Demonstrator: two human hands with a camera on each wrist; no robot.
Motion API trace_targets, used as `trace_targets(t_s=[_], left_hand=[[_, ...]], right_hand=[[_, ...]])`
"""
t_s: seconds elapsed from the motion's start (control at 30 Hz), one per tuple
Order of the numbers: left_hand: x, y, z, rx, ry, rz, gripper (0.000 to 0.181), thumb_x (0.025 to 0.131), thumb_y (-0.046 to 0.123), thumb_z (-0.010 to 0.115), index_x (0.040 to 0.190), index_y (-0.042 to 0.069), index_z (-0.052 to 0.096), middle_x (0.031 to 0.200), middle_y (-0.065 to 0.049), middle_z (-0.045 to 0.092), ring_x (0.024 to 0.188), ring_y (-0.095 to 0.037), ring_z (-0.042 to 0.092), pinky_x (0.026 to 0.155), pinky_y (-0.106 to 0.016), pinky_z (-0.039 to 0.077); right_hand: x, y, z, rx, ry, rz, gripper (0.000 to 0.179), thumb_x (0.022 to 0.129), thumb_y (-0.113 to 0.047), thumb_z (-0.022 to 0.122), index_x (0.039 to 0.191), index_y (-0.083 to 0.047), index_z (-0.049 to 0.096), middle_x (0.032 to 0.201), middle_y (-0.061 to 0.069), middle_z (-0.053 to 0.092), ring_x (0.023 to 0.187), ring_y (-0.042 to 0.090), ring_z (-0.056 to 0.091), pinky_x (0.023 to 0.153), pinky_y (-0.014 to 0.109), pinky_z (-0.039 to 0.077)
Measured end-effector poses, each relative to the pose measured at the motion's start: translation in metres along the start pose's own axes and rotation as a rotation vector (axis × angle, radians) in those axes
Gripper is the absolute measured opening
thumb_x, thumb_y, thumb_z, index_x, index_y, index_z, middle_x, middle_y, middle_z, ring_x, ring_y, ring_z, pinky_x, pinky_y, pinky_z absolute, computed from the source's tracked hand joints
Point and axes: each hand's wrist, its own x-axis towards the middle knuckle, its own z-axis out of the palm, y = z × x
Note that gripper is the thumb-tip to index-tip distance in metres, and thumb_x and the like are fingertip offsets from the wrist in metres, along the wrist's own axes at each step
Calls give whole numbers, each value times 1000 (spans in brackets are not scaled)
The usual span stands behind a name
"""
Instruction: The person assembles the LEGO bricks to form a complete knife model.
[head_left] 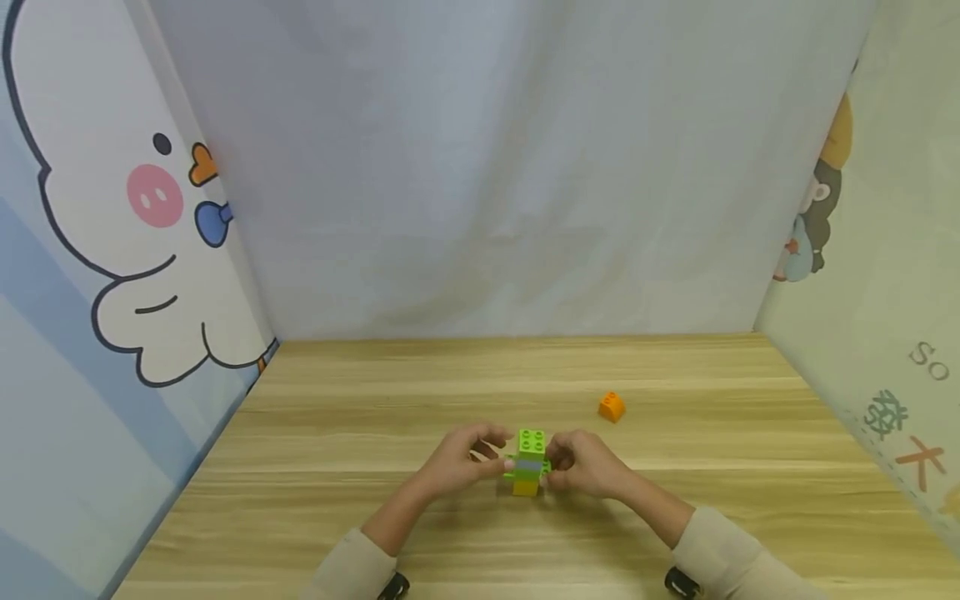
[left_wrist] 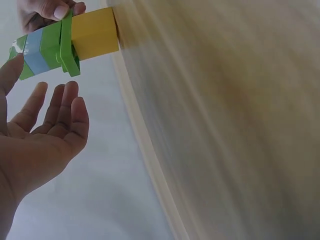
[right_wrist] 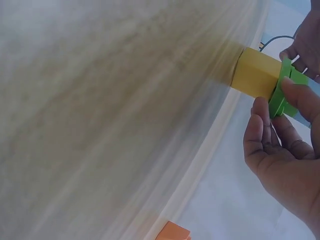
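Observation:
A stack of toy building blocks (head_left: pixel 531 450) stands upright on the table, with a yellow block (left_wrist: pixel 94 34) at the bottom. Above that come a wider green piece (right_wrist: pixel 278 102), a green block, a blue-grey layer and a studded green block on top. My right hand (head_left: pixel 588 467) pinches the green piece's right side between thumb and fingers. On the left side, my left hand (head_left: pixel 461 462) has its thumb at the stack's upper blocks, its other fingers loosely bent and apart from the blocks.
An orange block (head_left: pixel 612 407) with a sloped side lies behind and to the right of the stack. The wooden table (head_left: pixel 360 400) meets a pale curtain (head_left: pixel 480 208) at its back edge. Cartoon-printed panels (head_left: pixel 90 333) flank both sides.

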Motion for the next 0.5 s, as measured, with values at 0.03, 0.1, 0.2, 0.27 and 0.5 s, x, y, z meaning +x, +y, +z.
trace_targets(t_s=[0.03, 0.1, 0.2, 0.27, 0.5], left_hand=[[0, 0, 0, 1, -7, -10, 38, 87, 20, 67, 119, 1, 58, 109, -17, 59, 89, -22, 58, 73, -33, 50], [-1, -1, 0, 6, -18, -31, 35, 88, 18, 66, 117, 0, 59, 108, -16, 59, 89, -23, 58, 74, -33, 50], [-2, 0, 1, 14, -32, -53, 30, 88, 14, 65, 113, -2, 61, 105, -16, 60, 88, -24, 58, 73, -34, 50], [-1, -1, 2, 24, -42, -61, 28, 88, 13, 65, 111, -2, 62, 104, -14, 61, 87, -24, 59, 72, -33, 50], [0, -5, 6, -1, -46, -124, 25, 86, 12, 66, 109, 1, 63, 100, -7, 62, 83, -21, 59, 70, -30, 50]], right_hand=[[0, 0, 0, 3, -1, 2, 23, 76, -5, 75, 94, 3, 63, 86, 5, 64, 77, 17, 61, 68, 30, 52], [0, -1, 0, 6, -5, 0, 25, 76, -5, 75, 95, 4, 62, 87, 6, 65, 77, 18, 61, 68, 30, 52], [0, -1, -1, 11, -10, 0, 26, 76, -4, 75, 96, 5, 62, 87, 7, 65, 77, 19, 61, 68, 30, 52], [0, -1, -1, 10, -13, -3, 27, 75, -4, 75, 96, 5, 62, 88, 7, 65, 77, 19, 61, 68, 30, 52], [2, 2, -1, 6, -21, -13, 27, 75, -6, 76, 96, 5, 62, 87, 6, 65, 77, 18, 61, 68, 28, 52]])
